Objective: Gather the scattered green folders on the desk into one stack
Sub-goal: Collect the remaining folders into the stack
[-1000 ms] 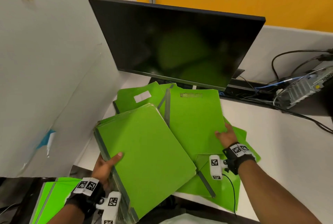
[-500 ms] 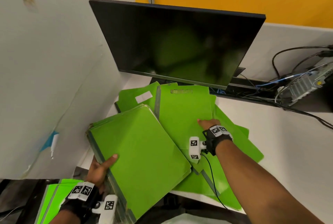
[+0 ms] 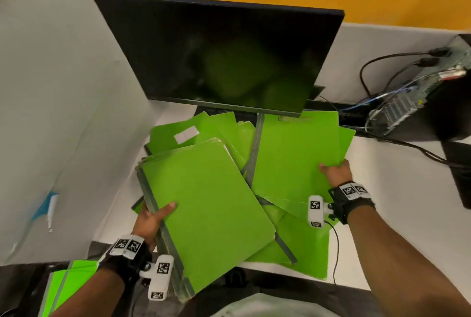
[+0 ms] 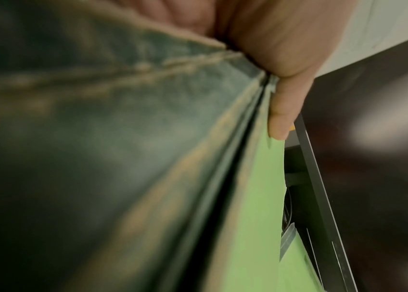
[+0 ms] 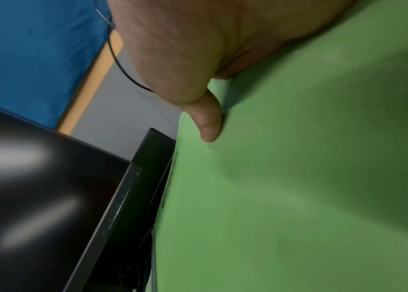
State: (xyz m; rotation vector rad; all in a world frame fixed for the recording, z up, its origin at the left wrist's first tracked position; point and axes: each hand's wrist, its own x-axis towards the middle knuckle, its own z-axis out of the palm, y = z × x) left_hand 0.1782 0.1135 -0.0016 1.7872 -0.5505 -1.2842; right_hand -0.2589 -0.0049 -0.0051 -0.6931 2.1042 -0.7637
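Note:
A thick stack of green folders [image 3: 211,204] juts over the desk's front edge. My left hand [image 3: 153,217] grips its left spine edge, thumb on top and fingers underneath; the left wrist view shows the thumb [image 4: 283,110] pressed on the stack [image 4: 253,197]. A single green folder [image 3: 293,156] with a grey spine lies to the right under the monitor. My right hand [image 3: 335,171] pinches its right edge, thumb [image 5: 208,122] on top of the folder [image 5: 298,177]. More green folders [image 3: 178,133] lie spread beneath both.
A black monitor [image 3: 219,54] stands just behind the folders. A computer box with cables [image 3: 418,95] sits at the back right. A white partition wall [image 3: 63,113] closes the left side. More green folders [image 3: 63,286] lie below the desk at lower left.
My right hand slid from the middle of the single folder out to its right edge and took hold there; the folder now lies further right. The left hand kept its grip on the stack.

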